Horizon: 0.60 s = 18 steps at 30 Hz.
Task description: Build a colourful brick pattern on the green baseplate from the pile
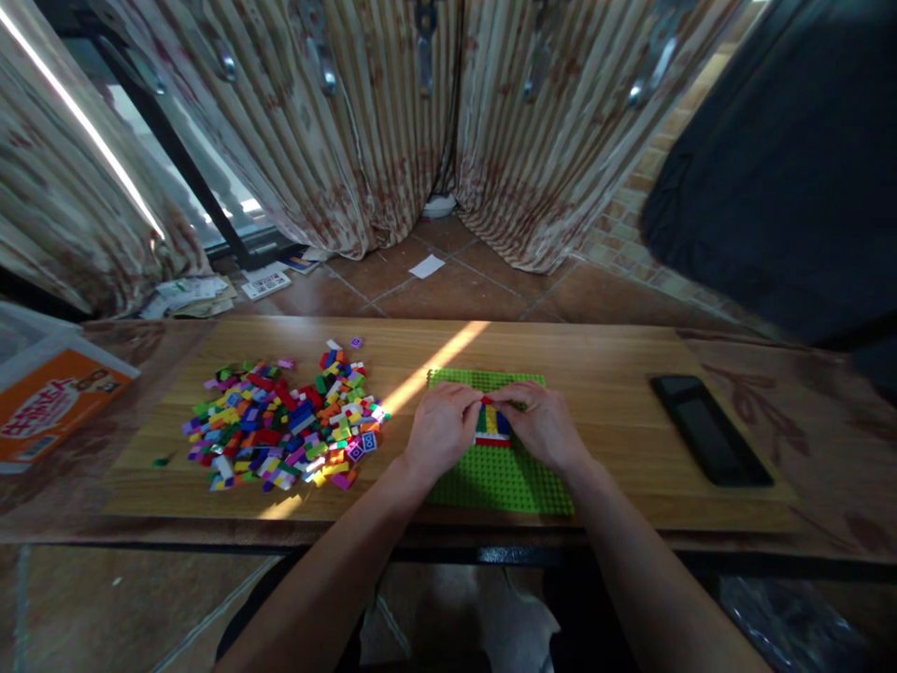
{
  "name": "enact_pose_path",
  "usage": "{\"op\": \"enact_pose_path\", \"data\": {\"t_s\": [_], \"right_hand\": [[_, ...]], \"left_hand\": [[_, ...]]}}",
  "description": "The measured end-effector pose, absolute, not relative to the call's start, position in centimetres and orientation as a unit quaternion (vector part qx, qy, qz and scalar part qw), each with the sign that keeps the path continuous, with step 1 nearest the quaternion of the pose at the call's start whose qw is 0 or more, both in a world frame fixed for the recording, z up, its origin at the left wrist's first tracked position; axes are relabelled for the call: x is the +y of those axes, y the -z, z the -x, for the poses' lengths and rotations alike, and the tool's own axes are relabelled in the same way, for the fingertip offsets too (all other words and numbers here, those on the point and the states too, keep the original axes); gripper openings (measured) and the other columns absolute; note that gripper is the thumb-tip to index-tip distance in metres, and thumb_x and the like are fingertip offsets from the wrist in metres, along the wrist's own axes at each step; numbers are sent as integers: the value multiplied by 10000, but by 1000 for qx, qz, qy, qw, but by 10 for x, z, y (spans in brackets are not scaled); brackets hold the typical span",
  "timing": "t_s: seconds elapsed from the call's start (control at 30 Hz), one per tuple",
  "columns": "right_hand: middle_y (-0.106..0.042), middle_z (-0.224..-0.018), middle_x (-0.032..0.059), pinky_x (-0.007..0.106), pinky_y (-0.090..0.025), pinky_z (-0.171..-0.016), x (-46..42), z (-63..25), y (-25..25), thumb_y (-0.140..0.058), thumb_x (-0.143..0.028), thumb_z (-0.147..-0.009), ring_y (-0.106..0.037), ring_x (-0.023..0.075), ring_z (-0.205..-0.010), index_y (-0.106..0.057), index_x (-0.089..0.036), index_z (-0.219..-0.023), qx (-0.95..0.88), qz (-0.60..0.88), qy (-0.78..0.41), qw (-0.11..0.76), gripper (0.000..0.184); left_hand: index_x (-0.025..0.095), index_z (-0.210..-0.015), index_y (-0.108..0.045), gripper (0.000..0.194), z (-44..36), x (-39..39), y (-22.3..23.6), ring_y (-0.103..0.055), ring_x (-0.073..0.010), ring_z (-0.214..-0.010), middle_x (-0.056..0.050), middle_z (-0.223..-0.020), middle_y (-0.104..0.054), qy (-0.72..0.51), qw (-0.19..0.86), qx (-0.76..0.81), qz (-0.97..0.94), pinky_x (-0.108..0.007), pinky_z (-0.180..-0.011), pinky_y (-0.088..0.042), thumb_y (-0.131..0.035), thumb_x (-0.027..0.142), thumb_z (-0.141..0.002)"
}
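Before curtains (315,140), a wooden board (609,369) bears a baseplate (499,481).

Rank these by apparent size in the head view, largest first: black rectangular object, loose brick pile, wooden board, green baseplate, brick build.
1. wooden board
2. loose brick pile and green baseplate, too alike to rank
3. black rectangular object
4. brick build
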State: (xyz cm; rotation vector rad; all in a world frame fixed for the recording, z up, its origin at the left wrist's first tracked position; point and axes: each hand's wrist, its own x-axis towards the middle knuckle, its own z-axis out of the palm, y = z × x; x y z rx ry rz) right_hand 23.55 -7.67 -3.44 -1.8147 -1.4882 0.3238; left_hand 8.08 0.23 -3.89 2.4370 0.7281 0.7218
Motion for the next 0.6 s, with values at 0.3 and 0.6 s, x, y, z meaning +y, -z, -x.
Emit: {"op": "enact_pose_path", "data": {"t_s": [0.3, 0.6], "right_hand": [[-771, -871, 23, 330, -533, -744, -78, -241, 36, -568, -321, -868, -697, 197, -804, -766, -245, -890, -517, 724, -175, 422, 213], [-747, -831, 24, 319, -488, -739, -75, -241, 36, -579, -290, -866, -666, 186, -778, -754, -247, -782, -548, 734, -149, 372, 199]], "left_hand": [[199, -887, -700, 173, -82, 1, 38, -632, -186, -870, -39, -899, -723, -289, 274, 293, -869, -402, -857, -528, -531, 168, -879], [193, -845, -699, 158, -86, 3, 36, -622, -192, -814, -37, -824, -718, -269, 262, 321, -870, -382, -806, -522, -543, 181, -867]]}}
